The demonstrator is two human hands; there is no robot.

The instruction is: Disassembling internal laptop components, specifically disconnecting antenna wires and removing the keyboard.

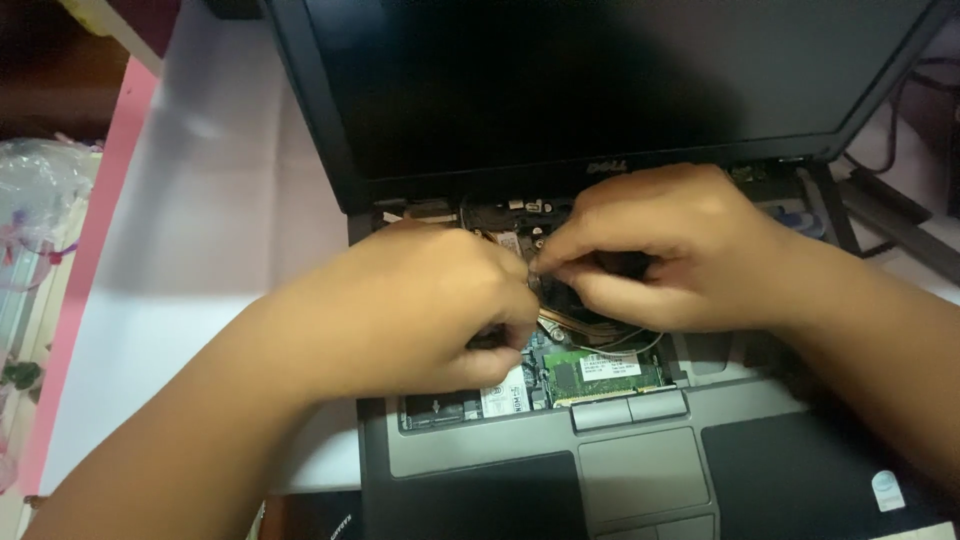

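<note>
An open dark laptop [640, 470] lies in front of me with its keyboard taken out, so the inner boards show. My left hand [410, 310] rests over the left of the opened bay, fingers curled down onto the parts. My right hand [670, 250] pinches a small part or thin wire [537, 268] between thumb and forefinger near the middle, just under the hinge. A green memory module [600, 375] and copper heat pipes [575, 322] lie below the fingers. What the left fingers grip is hidden.
The laptop's black screen [600, 80] stands up behind the hands. A white sheet [200, 250] covers the table to the left, with a pink edge [90, 250] and a clear plastic bag [35, 190] beyond. Black cables [900, 230] run at the right.
</note>
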